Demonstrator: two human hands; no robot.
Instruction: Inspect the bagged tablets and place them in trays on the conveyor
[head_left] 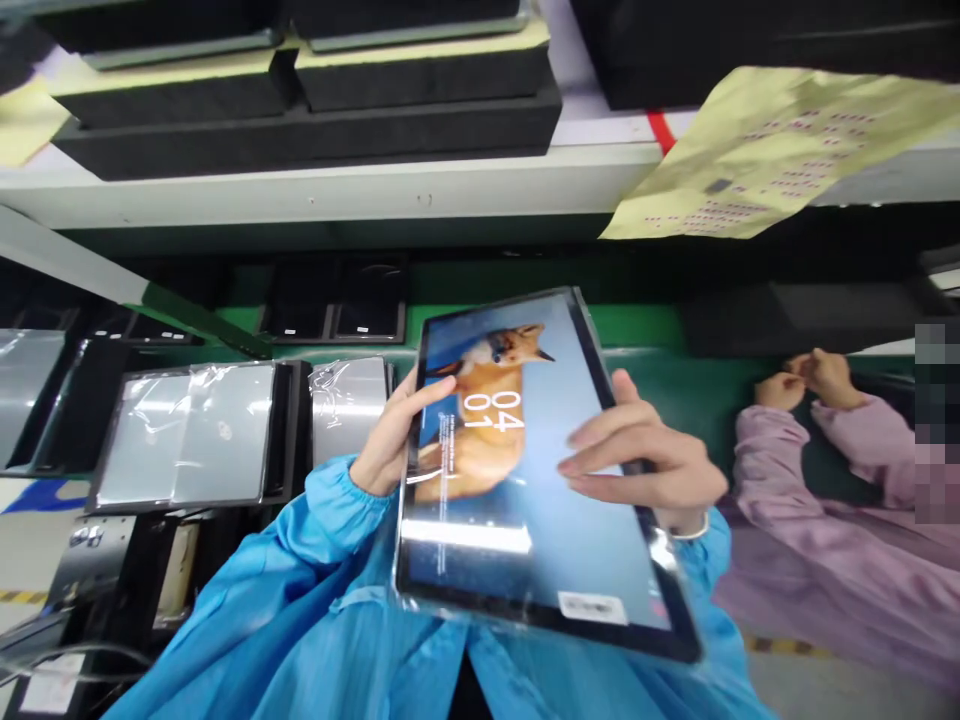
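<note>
tablets [187,435] in plastic line the green bench [637,325] (black foam trays [300,135] above)

"What is the tablet screen [480,540] made of?"

"It looks like smooth, glossy glass under a clear plastic film [679,590], which shines and creases at the edges."

"And the clothing?"

"The blue smock sleeve [315,530] is thin, smooth cloth with a soft sheen. A co-worker's pink sleeve [780,490] looks much the same."

"What else is nearby?"

"Matt black foam blocks [300,140] with a slightly rough surface, and a thin yellow paper sheet [780,150]."
</note>
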